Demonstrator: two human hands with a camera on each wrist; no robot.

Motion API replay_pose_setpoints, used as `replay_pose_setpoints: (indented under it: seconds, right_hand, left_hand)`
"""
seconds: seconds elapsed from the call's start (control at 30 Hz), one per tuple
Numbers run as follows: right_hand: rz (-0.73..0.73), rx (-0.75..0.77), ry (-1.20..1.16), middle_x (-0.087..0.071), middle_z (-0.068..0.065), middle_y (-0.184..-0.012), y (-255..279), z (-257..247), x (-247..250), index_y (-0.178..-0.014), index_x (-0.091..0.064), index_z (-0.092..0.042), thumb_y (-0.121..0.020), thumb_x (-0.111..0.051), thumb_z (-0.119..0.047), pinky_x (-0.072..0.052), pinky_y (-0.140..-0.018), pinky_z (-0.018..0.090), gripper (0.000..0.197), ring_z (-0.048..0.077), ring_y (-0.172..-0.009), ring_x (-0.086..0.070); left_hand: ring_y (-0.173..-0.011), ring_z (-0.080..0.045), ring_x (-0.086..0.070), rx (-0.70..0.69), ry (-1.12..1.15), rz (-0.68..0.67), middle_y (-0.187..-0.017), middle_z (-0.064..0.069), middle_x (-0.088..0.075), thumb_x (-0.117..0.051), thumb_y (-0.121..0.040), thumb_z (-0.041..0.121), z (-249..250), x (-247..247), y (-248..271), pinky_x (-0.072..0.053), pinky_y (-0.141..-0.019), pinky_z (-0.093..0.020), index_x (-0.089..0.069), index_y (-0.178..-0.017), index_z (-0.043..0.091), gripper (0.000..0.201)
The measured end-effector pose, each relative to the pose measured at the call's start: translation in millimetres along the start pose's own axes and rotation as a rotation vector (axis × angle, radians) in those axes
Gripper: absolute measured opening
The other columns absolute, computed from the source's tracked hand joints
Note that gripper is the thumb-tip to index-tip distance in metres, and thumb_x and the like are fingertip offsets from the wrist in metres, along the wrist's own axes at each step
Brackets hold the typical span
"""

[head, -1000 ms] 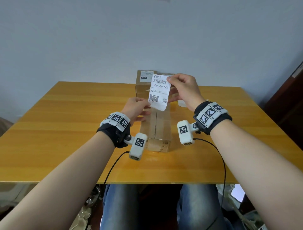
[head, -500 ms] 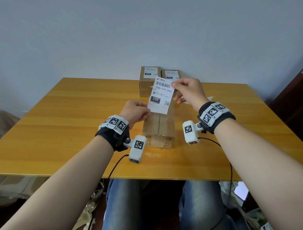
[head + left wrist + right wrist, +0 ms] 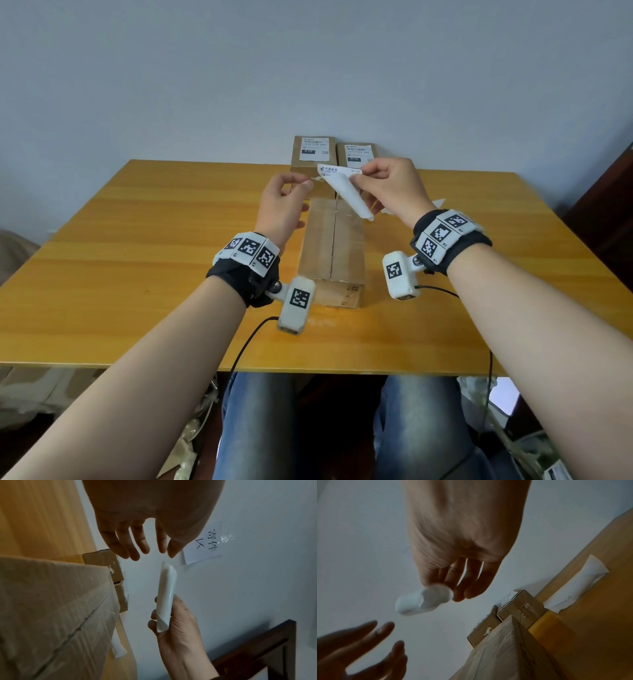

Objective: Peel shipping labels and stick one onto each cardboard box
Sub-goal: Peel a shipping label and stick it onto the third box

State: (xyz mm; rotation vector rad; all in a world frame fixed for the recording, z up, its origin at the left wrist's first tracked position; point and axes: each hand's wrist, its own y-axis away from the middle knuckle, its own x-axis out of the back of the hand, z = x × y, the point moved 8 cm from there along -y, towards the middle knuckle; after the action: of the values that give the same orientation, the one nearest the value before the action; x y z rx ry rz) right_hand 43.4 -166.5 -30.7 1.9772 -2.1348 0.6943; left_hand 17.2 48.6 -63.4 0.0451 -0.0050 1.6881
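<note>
Head view: a seated person holds both hands above a long cardboard box (image 3: 331, 250) that lies lengthwise on a wooden table (image 3: 137, 246), its taped seam running from near to far. The right hand (image 3: 390, 192) pinches a curled white shipping label (image 3: 346, 192) between thumb and fingers; the printed end points left, and a blank strip hangs down toward the box without touching it. In the head view the left hand (image 3: 281, 202) is raised just left of the label, its thumb and forefinger close to the label's left tip. The left wrist view shows its fingers (image 3: 137, 543) spread and relaxed, a clear gap between them and the label's end (image 3: 167, 588), holding nothing. In the right wrist view the label (image 3: 426, 599) rolls into a loose tube under the right fingers (image 3: 471, 582).

At the far edge of the table, against the pale wall (image 3: 308, 68), two smaller cardboard boxes (image 3: 313, 157) stand side by side, touching, each with a label already on top. White backing paper (image 3: 583, 582) lies on the table to the right of them. A paper sign with handwritten characters (image 3: 204, 543) is taped to the wall.
</note>
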Motion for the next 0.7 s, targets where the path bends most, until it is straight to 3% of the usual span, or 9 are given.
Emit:
replay_pose_setpoints:
  seconds: [0.07,0.13,0.23,0.37,0.53,0.7]
  right_hand:
    - [0.011,0.013,0.077,-0.073,-0.006,-0.068,0.5,-2.5,-0.8,-0.081,-0.072,-0.021,-0.091,-0.079,-0.021,-0.051,-0.043,0.026,0.013,0.014,-0.047,-0.063]
    - [-0.001,0.024,0.107,-0.071,-0.003,-0.066,-0.3,-3.6,-3.8,-0.079,-0.072,-0.016,-0.09,-0.081,-0.023,-0.05,-0.044,0.029,0.015,0.017,-0.046,-0.062]
    - [-0.006,0.041,0.149,-0.071,0.0,-0.069,-0.5,-6.1,-6.0,-0.08,-0.073,-0.012,-0.09,-0.081,-0.022,-0.051,-0.045,0.031,0.016,0.017,-0.047,-0.062]
    - [0.013,0.046,0.154,-0.071,0.0,-0.07,-0.5,-7.9,-5.5,-0.08,-0.07,-0.015,-0.091,-0.08,-0.023,-0.053,-0.046,0.032,0.017,0.015,-0.047,-0.064]
    - [0.044,0.019,0.147,-0.069,-0.007,-0.065,-0.8,-7.2,-2.7,-0.083,-0.071,-0.014,-0.091,-0.079,-0.026,-0.052,-0.044,0.026,0.016,0.011,-0.046,-0.063]
    - [0.072,-0.038,0.068,-0.076,-0.003,-0.081,-4.3,1.1,4.2,-0.09,-0.068,-0.015,-0.094,-0.076,-0.022,-0.052,-0.044,0.027,0.012,0.012,-0.047,-0.064]
  left_hand:
    - [-0.087,-0.013,-0.065,-0.084,-0.015,-0.014,-0.096,0.002,-0.062,-0.062,-0.099,0.031,12.4,-4.6,2.3,-0.055,-0.066,-0.028,-0.067,-0.109,0.028,0.011]
    - [-0.09,-0.013,-0.066,-0.101,-0.032,-0.057,-0.103,-0.002,-0.067,-0.061,-0.1,0.033,17.2,-10.6,3.3,-0.057,-0.07,-0.032,-0.07,-0.111,0.03,0.015]
    - [-0.098,-0.017,-0.068,-0.066,-0.092,-0.125,-0.116,-0.001,-0.069,-0.059,-0.101,0.035,13.9,-18.4,3.3,-0.058,-0.074,-0.034,-0.072,-0.116,0.028,0.021]
    - [-0.107,-0.023,-0.067,0.038,-0.168,-0.164,-0.11,0.004,-0.065,-0.055,-0.102,0.04,2.5,-20.6,4.3,-0.059,-0.078,-0.038,-0.068,-0.115,0.02,0.027]
    - [-0.088,-0.02,-0.064,0.154,-0.184,-0.2,-0.107,0.0,-0.068,-0.049,-0.102,0.051,-12.1,-19.0,6.9,-0.052,-0.072,-0.034,-0.069,-0.106,0.018,0.039]
    - [-0.075,-0.014,-0.062,0.16,-0.226,-0.205,-0.101,0.002,-0.074,-0.058,-0.102,0.038,-21.7,-10.8,7.0,-0.047,-0.059,-0.025,-0.073,-0.107,0.015,0.027]
